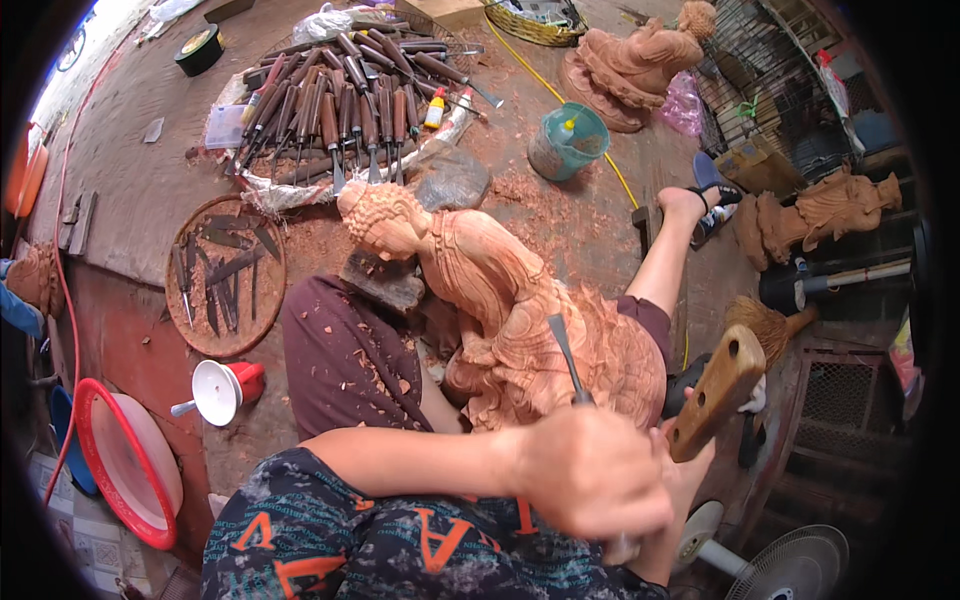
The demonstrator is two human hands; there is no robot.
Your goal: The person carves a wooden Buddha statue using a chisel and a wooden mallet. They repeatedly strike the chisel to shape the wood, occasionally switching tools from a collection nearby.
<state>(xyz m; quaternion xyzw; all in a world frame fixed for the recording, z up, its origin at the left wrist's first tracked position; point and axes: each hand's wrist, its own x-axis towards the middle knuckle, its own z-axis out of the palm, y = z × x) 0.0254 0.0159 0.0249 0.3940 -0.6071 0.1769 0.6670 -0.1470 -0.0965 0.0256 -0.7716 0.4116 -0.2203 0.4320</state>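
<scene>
A carved reddish wooden statue point(490, 265) lies tilted across my lap, its curly-haired head toward the upper left. My left hand point(595, 470) is closed in a fist around a chisel point(566, 350), whose flat metal blade points up over the statue's lower folds. Just right of it, my right hand point(688, 468) is wrapped around a wooden mallet point(716, 393), a flat block with dark holes, held upright. The mallet is apart from the chisel's blade. Part of the right hand is hidden behind the left. A dark block point(382, 285) sits under the statue's head.
A heap of wood-handled chisels point(350, 100) lies beyond the statue. Blades fill a round woven tray point(225, 345) at left, near a white cup point(216, 392). A teal bucket point(568, 145), other statues point(640, 65), a fan point(795, 565) and a red-rimmed basin point(125, 465) stand around.
</scene>
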